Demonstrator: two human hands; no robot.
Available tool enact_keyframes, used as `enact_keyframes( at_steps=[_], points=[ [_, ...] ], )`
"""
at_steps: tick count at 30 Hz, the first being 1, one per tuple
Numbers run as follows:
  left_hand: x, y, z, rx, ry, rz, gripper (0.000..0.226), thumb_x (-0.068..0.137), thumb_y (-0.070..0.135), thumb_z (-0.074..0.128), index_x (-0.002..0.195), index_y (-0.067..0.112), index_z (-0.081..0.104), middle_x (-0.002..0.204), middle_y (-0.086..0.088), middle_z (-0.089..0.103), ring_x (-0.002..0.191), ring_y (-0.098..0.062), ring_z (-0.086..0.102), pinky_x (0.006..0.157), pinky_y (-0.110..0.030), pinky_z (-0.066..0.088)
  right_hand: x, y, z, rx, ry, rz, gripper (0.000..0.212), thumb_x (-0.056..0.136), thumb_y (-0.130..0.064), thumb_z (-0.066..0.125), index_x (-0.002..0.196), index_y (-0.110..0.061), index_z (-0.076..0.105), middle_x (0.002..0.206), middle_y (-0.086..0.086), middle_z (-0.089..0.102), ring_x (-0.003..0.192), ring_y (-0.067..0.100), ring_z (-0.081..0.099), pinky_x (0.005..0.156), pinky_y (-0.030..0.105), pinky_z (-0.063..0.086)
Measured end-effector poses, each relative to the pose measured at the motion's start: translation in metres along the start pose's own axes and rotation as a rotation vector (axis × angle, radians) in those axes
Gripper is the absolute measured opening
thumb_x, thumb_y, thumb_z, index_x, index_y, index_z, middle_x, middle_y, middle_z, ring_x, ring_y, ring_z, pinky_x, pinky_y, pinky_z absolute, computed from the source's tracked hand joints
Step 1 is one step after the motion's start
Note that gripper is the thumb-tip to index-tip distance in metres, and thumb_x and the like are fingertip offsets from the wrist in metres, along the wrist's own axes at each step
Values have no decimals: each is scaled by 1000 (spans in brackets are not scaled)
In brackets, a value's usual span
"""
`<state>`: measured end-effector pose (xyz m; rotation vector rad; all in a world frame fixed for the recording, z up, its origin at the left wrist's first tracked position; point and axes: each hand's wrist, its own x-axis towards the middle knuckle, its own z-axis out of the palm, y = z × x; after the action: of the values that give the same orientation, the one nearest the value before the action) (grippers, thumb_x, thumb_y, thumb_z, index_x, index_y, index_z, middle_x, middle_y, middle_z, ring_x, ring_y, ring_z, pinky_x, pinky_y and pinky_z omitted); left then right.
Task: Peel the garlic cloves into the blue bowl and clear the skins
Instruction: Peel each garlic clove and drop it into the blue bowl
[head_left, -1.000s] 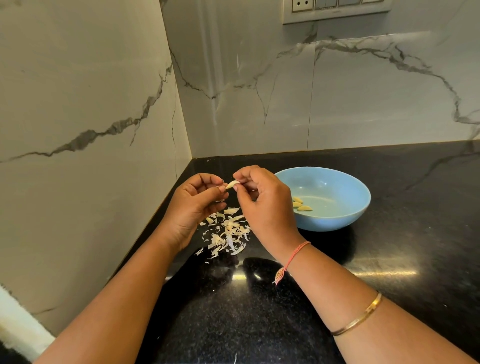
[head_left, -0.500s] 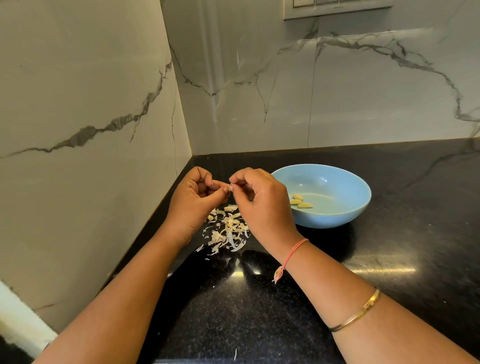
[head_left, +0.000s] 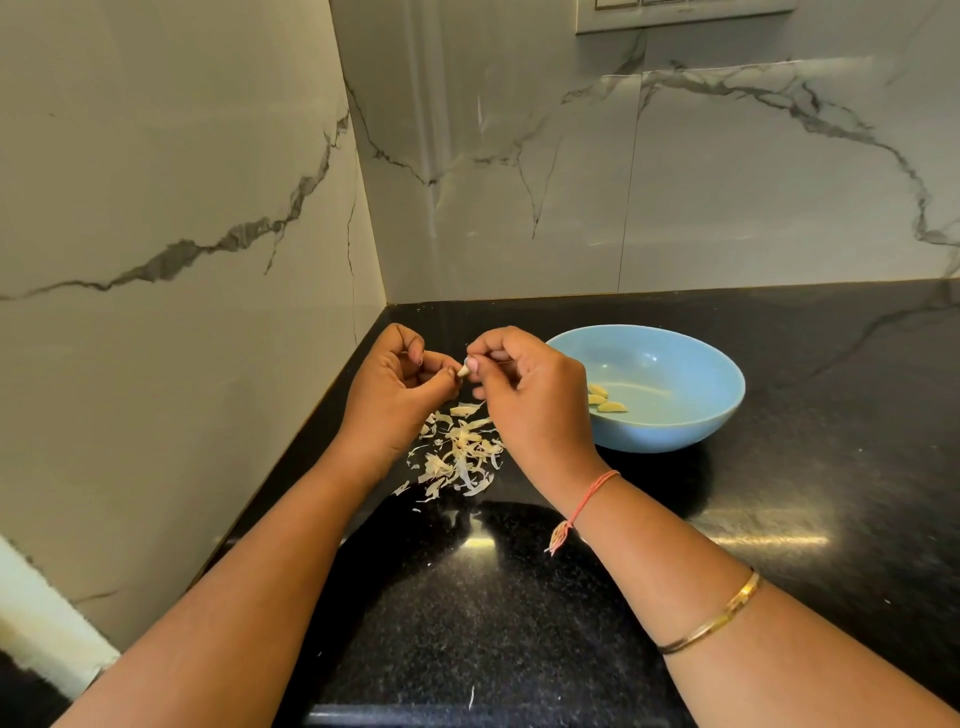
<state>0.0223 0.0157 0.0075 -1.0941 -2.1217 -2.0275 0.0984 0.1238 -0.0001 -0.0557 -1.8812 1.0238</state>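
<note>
Over the skin pile (head_left: 460, 457), garlic clove (head_left: 462, 370) pinched by left grip (head_left: 387, 395) and right grip (head_left: 530, 400), blue bowl (head_left: 675, 434) near.

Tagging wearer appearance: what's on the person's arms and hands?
No sleeves in view on either forearm. By the right hand, a pink-orange thread wristband with a frayed tassel; further up that forearm, a thin gold bangle. Nothing worn on the left hand or arm.
</note>
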Motion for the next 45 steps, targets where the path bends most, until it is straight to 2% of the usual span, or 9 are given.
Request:
enact_keyframes(
  at_steps=[6, 10, 12, 15, 19, 23, 29, 37, 45],
  points=[
    [-1, 1, -1, 21, -22, 9, 19, 87, 0, 60, 85, 18, 58, 82, -3, 63, 76, -14, 64, 72, -25, 56, 2, 4, 2, 77, 1, 99, 21, 89, -7, 59, 108, -12, 64, 86, 2, 70, 78, 14, 69, 70, 37, 59],
    [-1, 2, -3, 0, -87, 27, 17, 82, 4, 67, 90, 19, 64, 90, -6, 67, 85, -21, 65, 78, -29, 56, 3, 3, 2, 203, 0, 184, 11, 88, -5, 60, 96, -9, 67, 87, 7, 71, 81, 16, 69, 71, 39, 59],
    [-2, 4, -3, -42, -106, 24, 19, 76, 10, 72, 91, 19, 65, 92, -6, 69, 88, -22, 66, 80, -30, 56, 4, 1, 1, 304, -9, 249, 7, 87, -5, 61, 91, -8, 66, 87, 11, 70, 82, 19, 70, 71, 39, 60],
    [-2, 6, -3, -90, -69, 3, 19, 68, 22, 70, 87, 20, 66, 83, 7, 70, 81, -10, 66, 74, -23, 55, 3, -3, -1, 400, -23, 304, 4, 87, -5, 62, 89, -7, 64, 86, 14, 70, 80, 21, 70, 70, 38, 59],
    [0, 4, -4, -150, 3, -2, 9, 80, 11, 66, 86, 17, 66, 77, 9, 71, 78, -7, 66, 73, -22, 56, 2, -7, 0, 473, -53, 364, 9, 90, -12, 59, 93, -5, 64, 84, 15, 70, 76, 22, 71, 70, 36, 59],
    [-1, 4, -3, -170, -25, 17, 11, 82, 3, 64, 85, 14, 65, 75, 7, 71, 77, -6, 67, 70, -18, 53, 3, -8, 0, 488, -70, 413, 14, 89, -14, 60, 94, -1, 65, 78, 11, 69, 70, 17, 69, 68, 31, 59],
    [-2, 3, -2, -287, -98, -12, 11, 73, 15, 64, 82, 11, 61, 77, 3, 71, 76, -9, 67, 73, -22, 55, 5, -9, 1, 457, -52, 423, 14, 92, -12, 57, 85, -3, 65, 67, 5, 64, 59, 10, 60, 59, 24, 53],
    [-2, 4, -1, -455, -144, -93, 12, 72, 11, 61, 84, 9, 59, 76, 1, 70, 73, -8, 67, 69, -18, 55, 4, -15, 3, 583, -46, 542, 20, 95, -15, 51, 79, -8, 61, 58, -2, 55, 52, 3, 49, 53, 18, 42],
    [0, 1, -2, -479, -119, -118, 18, 74, 11, 61, 92, 12, 62, 82, 1, 70, 79, -10, 67, 77, -22, 56, 0, -16, 7, 480, -52, 550, 34, 97, -30, 45, 70, -11, 54, 56, -1, 55, 49, 6, 48, 47, 18, 42]
  ],
)
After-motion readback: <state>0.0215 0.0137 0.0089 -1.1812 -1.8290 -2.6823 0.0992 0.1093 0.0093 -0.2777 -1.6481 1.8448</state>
